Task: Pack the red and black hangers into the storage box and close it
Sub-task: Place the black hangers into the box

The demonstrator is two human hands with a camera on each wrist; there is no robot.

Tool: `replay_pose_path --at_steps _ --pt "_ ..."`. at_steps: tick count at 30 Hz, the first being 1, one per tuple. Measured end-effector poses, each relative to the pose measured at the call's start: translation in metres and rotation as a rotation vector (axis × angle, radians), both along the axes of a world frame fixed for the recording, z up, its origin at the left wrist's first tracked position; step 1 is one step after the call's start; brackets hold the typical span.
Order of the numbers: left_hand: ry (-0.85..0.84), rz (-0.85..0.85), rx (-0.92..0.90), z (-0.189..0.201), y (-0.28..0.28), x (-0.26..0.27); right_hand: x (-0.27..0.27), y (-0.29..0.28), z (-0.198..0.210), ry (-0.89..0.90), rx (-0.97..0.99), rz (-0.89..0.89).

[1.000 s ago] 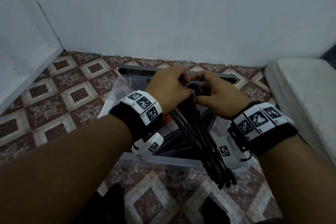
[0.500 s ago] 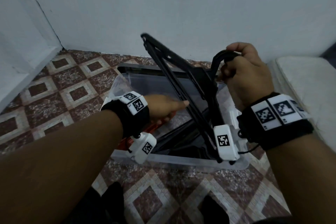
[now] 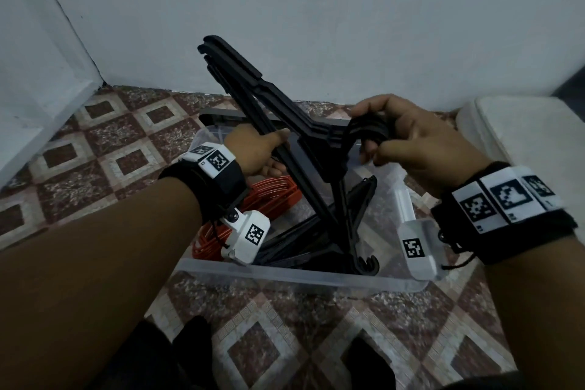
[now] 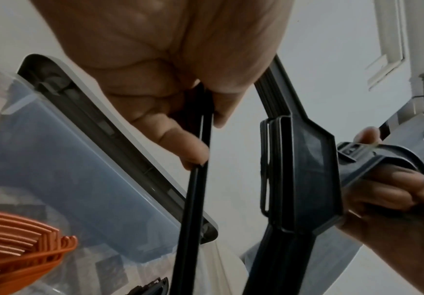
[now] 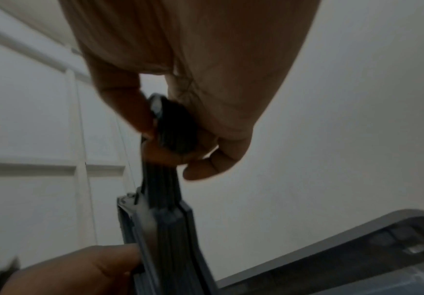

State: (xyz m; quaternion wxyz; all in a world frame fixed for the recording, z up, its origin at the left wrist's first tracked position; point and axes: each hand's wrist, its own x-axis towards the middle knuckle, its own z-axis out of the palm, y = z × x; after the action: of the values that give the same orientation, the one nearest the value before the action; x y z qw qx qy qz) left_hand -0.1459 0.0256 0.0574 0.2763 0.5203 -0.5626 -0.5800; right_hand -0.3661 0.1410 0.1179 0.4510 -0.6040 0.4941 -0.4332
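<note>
Your head camera gives a dim, grayish picture, with soft light and no strong shadows on the wall (image 3: pixel 316 9) or the tiled floor (image 3: pixel 95 152). The straight wall corner bends near the left edge because the lens is very wide. Your arms look big and dark at the bottom. The black hangers (image 3: pixel 253 95) look sharp there. The left wrist picture is brighter, and the bundle shows a pale shine on its flat part. The right wrist picture is the blurriest: your right hand (image 5: pixel 180 89) and the hooks look smeared and soft.
</note>
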Motion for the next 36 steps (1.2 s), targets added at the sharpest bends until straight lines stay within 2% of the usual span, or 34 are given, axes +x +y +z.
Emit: replay_pose_path --at_steps 2,6,8,11,17,20,22,25,27,31,36 --pt "-0.025 0.002 -0.036 0.000 -0.001 0.002 -0.001 0.003 -0.001 0.064 0.109 0.060" --pt "-0.123 -0.005 -0.160 0.002 -0.001 0.006 -0.005 0.003 -0.003 0.405 0.214 0.119" --pt "-0.211 0.011 -0.250 0.003 -0.002 0.005 -0.005 0.006 -0.003 0.489 0.272 0.155" --pt "-0.268 0.129 -0.346 0.004 -0.003 0.003 -0.002 0.011 -0.007 0.449 0.353 0.196" --pt "-0.241 0.167 -0.303 0.007 -0.004 0.005 0.008 0.011 -0.008 0.424 0.306 0.164" --pt "-0.150 0.078 -0.279 0.011 -0.001 0.006 0.012 0.005 -0.012 0.458 0.309 0.060" --pt "-0.054 0.042 -0.273 0.013 0.001 0.005 0.014 0.004 -0.013 0.552 0.284 0.074" --pt "-0.112 0.029 -0.368 0.016 0.004 0.001 0.016 0.005 -0.015 0.606 0.344 0.111" --pt "-0.087 0.039 -0.361 0.015 0.005 -0.002 0.019 0.007 -0.017 0.601 0.384 0.128" --pt "-0.311 0.109 -0.360 0.008 0.000 0.003 0.020 0.006 -0.019 0.585 0.375 0.089" --pt "-0.140 0.064 -0.430 0.011 0.003 0.000 0.019 0.000 -0.023 0.717 0.242 -0.025"
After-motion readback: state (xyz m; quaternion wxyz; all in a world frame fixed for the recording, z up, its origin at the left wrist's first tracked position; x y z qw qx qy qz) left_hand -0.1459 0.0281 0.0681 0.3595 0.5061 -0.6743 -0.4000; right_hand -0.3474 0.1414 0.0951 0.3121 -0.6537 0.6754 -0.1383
